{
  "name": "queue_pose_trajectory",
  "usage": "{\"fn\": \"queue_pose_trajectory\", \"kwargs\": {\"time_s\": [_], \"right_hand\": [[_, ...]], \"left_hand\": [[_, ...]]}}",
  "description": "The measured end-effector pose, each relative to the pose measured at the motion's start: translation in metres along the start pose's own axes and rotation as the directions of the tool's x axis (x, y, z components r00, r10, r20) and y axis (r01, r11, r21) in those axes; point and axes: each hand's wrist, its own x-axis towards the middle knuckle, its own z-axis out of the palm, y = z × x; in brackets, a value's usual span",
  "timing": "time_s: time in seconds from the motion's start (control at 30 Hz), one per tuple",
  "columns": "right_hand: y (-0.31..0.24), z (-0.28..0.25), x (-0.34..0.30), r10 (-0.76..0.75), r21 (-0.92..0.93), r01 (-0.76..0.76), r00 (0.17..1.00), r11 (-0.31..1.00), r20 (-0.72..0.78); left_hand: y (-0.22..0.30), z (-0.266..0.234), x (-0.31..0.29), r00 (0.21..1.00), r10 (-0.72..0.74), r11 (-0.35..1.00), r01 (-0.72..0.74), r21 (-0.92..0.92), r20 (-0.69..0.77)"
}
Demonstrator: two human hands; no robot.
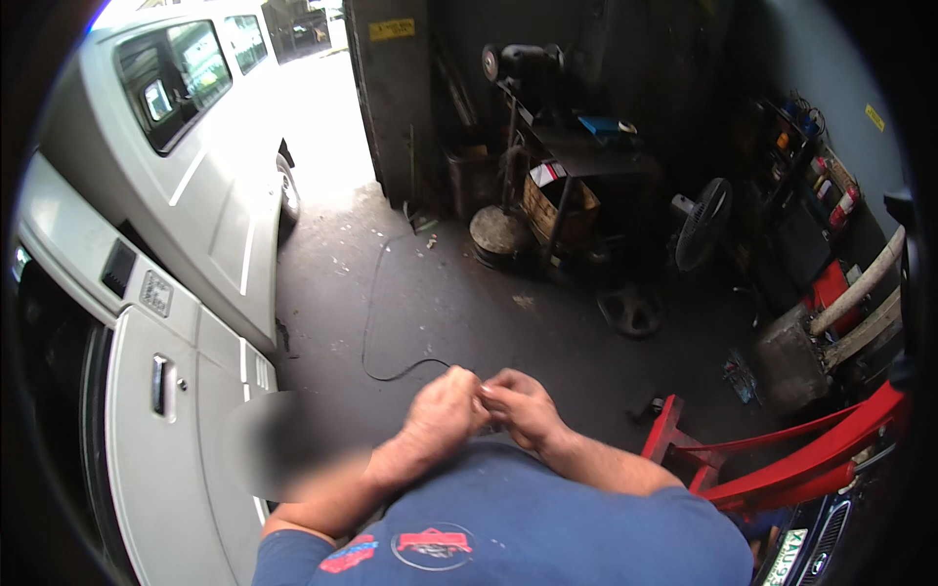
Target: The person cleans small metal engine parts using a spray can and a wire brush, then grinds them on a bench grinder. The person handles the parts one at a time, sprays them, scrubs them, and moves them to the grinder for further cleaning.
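Close in front of my blue shirt, my two hands meet, fingertips touching or nearly so. A thin black cable (366, 337) curves along the dark floor and rises to the fingers. My left hand (442, 410) is closed, with the cable running in at its top. Pressed against it, my right hand (524, 405) makes a pinch with thumb and forefinger. Whatever lies between those fingertips is too small and too covered to make out, perhaps the cable's end.
A white van (210, 186) and a pale vehicle door (176, 391) stand at the left. At the back is a metal workbench (596, 156) with a bench grinder (528, 62). To the right are a fan (703, 225), a loose wheel (630, 311) and a red steel frame (782, 449).
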Motion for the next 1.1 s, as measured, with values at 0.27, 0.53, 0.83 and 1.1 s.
{"fn": "queue_pose_trajectory", "kwargs": {"time_s": [0.27, 0.53, 0.83, 1.1], "right_hand": [[-0.090, 0.019, 0.171, -0.057, 0.105, 0.039, 0.983, 0.994, 0.175], [-0.148, 0.011, 0.263, -0.370, 0.008, 0.378, 0.901, 0.926, 0.227], [-0.197, 0.025, 0.381, -0.628, -0.199, 0.671, 0.740, 0.714, 0.241], [-0.278, 0.034, 0.487, -0.476, -0.226, 0.490, 0.872, 0.842, 0.115]], "left_hand": [[-0.075, -0.024, 0.133, 0.977, -0.115, 0.985, 0.135, 0.107, -0.180], [-0.136, -0.024, 0.216, 0.841, -0.536, 0.573, 0.302, -0.762, -0.071], [-0.249, -0.046, 0.354, 0.881, -0.386, 0.224, 0.377, -0.899, 0.274], [-0.320, -0.079, 0.475, 0.977, -0.122, 0.593, 0.213, -0.777, 0.175]]}}
